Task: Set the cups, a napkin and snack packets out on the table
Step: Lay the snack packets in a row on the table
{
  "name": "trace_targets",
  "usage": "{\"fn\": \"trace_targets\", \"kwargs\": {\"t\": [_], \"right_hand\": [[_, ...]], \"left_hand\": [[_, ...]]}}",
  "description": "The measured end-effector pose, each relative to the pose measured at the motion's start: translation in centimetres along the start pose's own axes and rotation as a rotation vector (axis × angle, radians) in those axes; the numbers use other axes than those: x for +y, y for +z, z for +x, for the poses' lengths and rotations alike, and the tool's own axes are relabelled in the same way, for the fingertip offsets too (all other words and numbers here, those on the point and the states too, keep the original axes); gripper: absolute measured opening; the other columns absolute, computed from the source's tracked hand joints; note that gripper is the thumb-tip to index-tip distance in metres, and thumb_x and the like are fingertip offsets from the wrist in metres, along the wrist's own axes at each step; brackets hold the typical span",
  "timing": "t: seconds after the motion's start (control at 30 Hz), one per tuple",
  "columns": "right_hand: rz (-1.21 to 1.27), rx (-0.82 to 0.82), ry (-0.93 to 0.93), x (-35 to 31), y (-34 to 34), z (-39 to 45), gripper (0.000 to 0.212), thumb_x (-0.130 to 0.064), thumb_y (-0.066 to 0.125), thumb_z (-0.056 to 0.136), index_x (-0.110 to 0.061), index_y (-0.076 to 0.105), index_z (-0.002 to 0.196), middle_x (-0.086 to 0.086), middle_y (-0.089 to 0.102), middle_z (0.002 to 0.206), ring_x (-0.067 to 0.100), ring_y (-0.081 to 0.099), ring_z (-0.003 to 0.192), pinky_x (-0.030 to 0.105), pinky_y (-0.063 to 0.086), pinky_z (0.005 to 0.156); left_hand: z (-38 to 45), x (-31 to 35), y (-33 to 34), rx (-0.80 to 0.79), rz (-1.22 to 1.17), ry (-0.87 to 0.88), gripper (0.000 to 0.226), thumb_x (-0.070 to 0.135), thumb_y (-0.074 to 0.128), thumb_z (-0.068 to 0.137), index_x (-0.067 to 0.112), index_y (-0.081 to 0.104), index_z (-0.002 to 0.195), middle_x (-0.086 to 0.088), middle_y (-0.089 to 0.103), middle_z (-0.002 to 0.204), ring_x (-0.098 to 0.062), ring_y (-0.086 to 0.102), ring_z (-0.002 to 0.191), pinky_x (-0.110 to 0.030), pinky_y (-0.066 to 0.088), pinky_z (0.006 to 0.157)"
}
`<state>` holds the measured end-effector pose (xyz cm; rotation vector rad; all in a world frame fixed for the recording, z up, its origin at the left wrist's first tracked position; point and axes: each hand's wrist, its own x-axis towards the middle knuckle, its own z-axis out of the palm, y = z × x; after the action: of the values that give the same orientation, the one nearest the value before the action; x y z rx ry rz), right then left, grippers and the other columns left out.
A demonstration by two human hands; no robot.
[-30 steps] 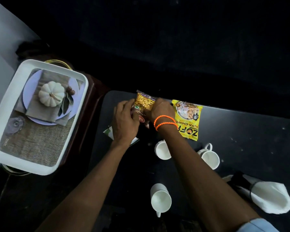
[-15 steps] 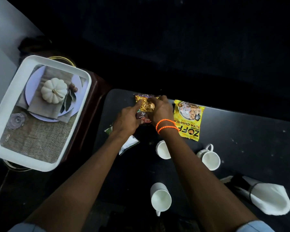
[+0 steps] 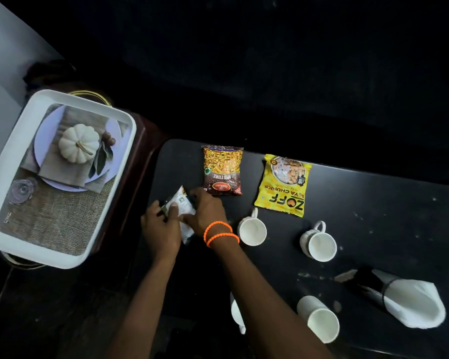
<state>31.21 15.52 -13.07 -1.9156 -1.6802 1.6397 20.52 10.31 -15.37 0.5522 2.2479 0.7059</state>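
Far left: one white rectangular tray (image 3: pixel 13 161) with rounded corners. Both hands pinch one small white crinkled packet (image 3: pixel 182 206) at the black table's (image 3: pixel 373 216) left edge: left hand (image 3: pixel 160 229) closed on its near side, right hand (image 3: pixel 205 213) on its far side. Packets: three counted; glossy Mixture packet (image 3: pixel 223 170) and yellow Zoff packet (image 3: pixel 283 184) lie flat. Cups: four, white, glazed. One white napkin (image 3: pixel 412 301), rolled, far right. Bare tabletop beyond.
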Motion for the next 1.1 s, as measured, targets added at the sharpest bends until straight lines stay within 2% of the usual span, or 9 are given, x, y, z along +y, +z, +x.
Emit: {"fn": "trace_targets", "kwargs": {"t": [0.2, 0.3, 0.5, 0.6, 0.77, 0.83, 0.9, 1.03, 1.1], "right_hand": [[0.3, 0.096, -0.07, -0.1, -4.5, -0.8, 0.054, -0.017, 0.09, 0.073, -0.015, 0.065, 0.12, 0.005, 0.074, 0.1, 0.019, 0.069, 0.089, 0.021, 0.055, 0.079], [0.517, 0.216, -0.075, 1.3, -10.6, -1.8, 0.052, -0.007, 0.087, 0.075, -0.014, 0.063, 0.121, 0.017, 0.075, 0.102, 0.032, 0.073, 0.092, 0.04, 0.062, 0.081], [0.687, 0.466, 0.086, 11.2, -22.0, -4.5, 0.044, -0.001, 0.081, 0.08, -0.01, 0.064, 0.12, 0.023, 0.076, 0.103, 0.033, 0.074, 0.087, 0.049, 0.063, 0.079], [0.708, 0.547, 0.188, 16.9, -25.7, -5.3, 0.044, -0.004, 0.082, 0.081, -0.011, 0.064, 0.12, 0.023, 0.076, 0.1, 0.038, 0.075, 0.088, 0.056, 0.062, 0.08], [0.632, 0.624, 0.298, 23.1, -29.0, -6.3, 0.054, -0.008, 0.087, 0.076, -0.015, 0.063, 0.123, 0.019, 0.076, 0.105, 0.031, 0.075, 0.09, 0.041, 0.062, 0.076], [0.447, 0.782, 0.277, 23.8, -29.5, -6.7, 0.055, -0.013, 0.089, 0.072, -0.016, 0.065, 0.121, 0.013, 0.074, 0.104, 0.026, 0.072, 0.086, 0.029, 0.059, 0.076], [0.146, 0.9, 0.201, 23.8, -29.6, -7.2, 0.048, -0.024, 0.087, 0.072, -0.016, 0.069, 0.116, 0.012, 0.072, 0.102, 0.024, 0.068, 0.086, 0.027, 0.053, 0.076], [-0.128, 0.564, 0.053, 23.0, -28.7, -7.8, 0.06, -0.025, 0.092, 0.067, -0.013, 0.07, 0.122, 0.013, 0.068, 0.112, 0.029, 0.066, 0.1, 0.038, 0.054, 0.09], [-0.102, 0.618, 0.093, 23.6, -28.8, -7.8, 0.046, -0.019, 0.088, 0.073, -0.011, 0.072, 0.115, 0.012, 0.068, 0.11, 0.027, 0.067, 0.095, 0.04, 0.055, 0.088]], "left_hand": [[-0.5, 4.0, 0.3, 0.055, -0.297, 0.171, 0.053, 0.024, 0.078, 0.091, 0.02, 0.06, 0.141, -0.005, 0.065, 0.131, -0.011, 0.07, 0.101, -0.021, 0.057, 0.085], [-2.7, 8.0, 3.1, -0.044, -0.281, 0.334, 0.055, 0.031, 0.079, 0.089, 0.025, 0.061, 0.141, -0.005, 0.065, 0.128, -0.001, 0.068, 0.097, -0.008, 0.052, 0.077], [-9.6, 13.7, 14.0, -0.686, -0.127, 0.362, 0.067, 0.026, 0.077, 0.094, 0.026, 0.048, 0.155, 0.0, 0.074, 0.114, -0.008, 0.072, 0.1, -0.01, 0.054, 0.07], [-12.2, 14.8, 19.7, -0.819, -0.002, 0.427, 0.079, 0.025, 0.079, 0.092, 0.027, 0.04, 0.16, -0.003, 0.076, 0.11, -0.01, 0.074, 0.097, -0.022, 0.06, 0.082], [-15.7, 15.0, 26.8, -0.867, 0.228, 0.516, 0.082, 0.025, 0.08, 0.088, 0.025, 0.041, 0.16, 0.007, 0.075, 0.093, -0.007, 0.072, 0.09, -0.013, 0.055, 0.083], [-16.3, 14.8, 28.3, -0.832, 0.297, 0.542, 0.073, 0.026, 0.078, 0.088, 0.027, 0.048, 0.155, -0.006, 0.076, 0.114, -0.024, 0.07, 0.113, -0.034, 0.056, 0.102], [-16.6, 14.8, 29.2, -0.761, 0.301, 0.55, 0.058, 0.027, 0.073, 0.091, 0.028, 0.058, 0.147, -0.008, 0.075, 0.119, -0.028, 0.067, 0.12, -0.04, 0.051, 0.108], [-16.9, 14.9, 29.7, -0.675, 0.321, 0.574, 0.039, 0.03, 0.06, 0.101, 0.019, 0.065, 0.138, -0.01, 0.075, 0.125, -0.031, 0.066, 0.122, -0.034, 0.051, 0.102], [-16.7, 14.9, 29.5, -0.649, 0.349, 0.578, 0.033, 0.03, 0.058, 0.103, 0.011, 0.067, 0.128, -0.014, 0.075, 0.121, -0.035, 0.067, 0.117, -0.04, 0.052, 0.096]]}}
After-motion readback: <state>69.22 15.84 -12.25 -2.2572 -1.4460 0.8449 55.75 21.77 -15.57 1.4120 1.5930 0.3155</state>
